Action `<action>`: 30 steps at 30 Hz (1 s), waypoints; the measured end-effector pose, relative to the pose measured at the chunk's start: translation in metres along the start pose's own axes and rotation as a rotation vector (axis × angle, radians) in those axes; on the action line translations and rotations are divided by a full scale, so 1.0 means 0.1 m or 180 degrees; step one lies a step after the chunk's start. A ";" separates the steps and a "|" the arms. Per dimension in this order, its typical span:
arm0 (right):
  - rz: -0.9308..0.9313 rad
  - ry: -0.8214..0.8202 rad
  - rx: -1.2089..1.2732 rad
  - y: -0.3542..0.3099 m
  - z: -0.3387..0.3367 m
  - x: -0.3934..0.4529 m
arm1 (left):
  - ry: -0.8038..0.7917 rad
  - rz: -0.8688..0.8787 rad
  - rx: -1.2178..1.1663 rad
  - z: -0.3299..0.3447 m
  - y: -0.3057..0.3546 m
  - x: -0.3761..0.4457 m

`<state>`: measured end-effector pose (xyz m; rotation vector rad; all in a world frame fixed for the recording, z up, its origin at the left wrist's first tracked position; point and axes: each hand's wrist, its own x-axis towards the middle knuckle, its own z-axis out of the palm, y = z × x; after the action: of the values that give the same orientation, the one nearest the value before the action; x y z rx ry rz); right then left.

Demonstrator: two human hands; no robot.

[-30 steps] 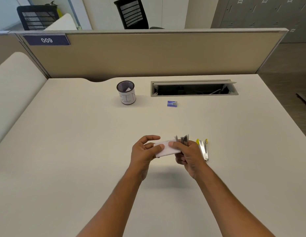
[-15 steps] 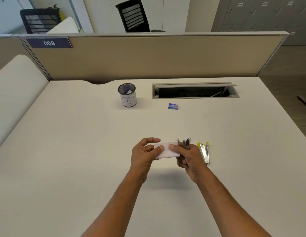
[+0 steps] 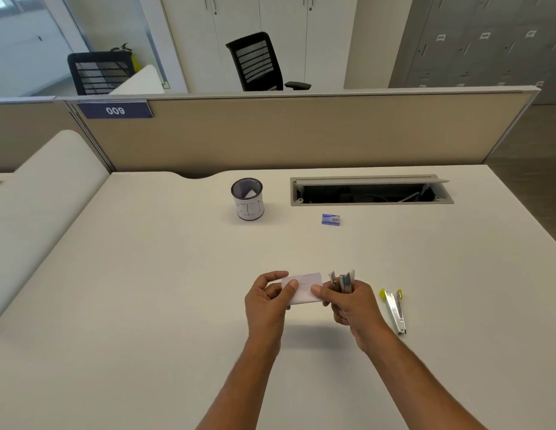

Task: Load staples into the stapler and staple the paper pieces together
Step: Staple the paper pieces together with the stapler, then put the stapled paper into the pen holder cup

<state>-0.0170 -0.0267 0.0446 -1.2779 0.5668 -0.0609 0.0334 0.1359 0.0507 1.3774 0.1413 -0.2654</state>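
Paper pieces [image 3: 303, 288] sit lifted off the desk [image 3: 146, 290] between both hands: I see my left hand [image 3: 265, 301] pinching their left edge with thumb on top, I judge to keep the sheets squared. My right hand [image 3: 352, 302] pinches the right edge with its thumb while its curled fingers grip the stapler [image 3: 343, 282], metal end poking up beside the paper, likely kept ready for stapling. Staple box [image 3: 331, 219] lies well apart near the cable hatch [image 3: 371, 191], and a second metal tool with yellow tips [image 3: 394, 310] rests just right of my hand

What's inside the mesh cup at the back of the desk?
A white folded paper piece shows inside the mesh cup. The cup's wall and paper label hide anything lower down.
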 end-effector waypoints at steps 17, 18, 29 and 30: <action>-0.0950 0.0750 -0.1629 -1.14 1.13 1.32 | 0.0806 0.1217 0.1897 0.04 0.59 1.53; -0.0954 0.0807 -0.1627 -1.18 1.18 1.40 | 0.0735 0.1207 0.2042 0.04 0.62 1.62; -0.1117 0.1013 -0.1803 -1.31 1.66 2.07 | 0.0095 0.1377 0.4157 -0.06 0.59 2.21; -0.1099 0.1014 -0.1826 -1.30 1.69 2.11 | 0.0068 0.1364 0.4202 -0.07 0.57 2.23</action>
<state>0.2728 0.0096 0.1150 -1.9378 0.6541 -0.4193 0.2637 0.1296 0.0469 2.6606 -0.3912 0.0644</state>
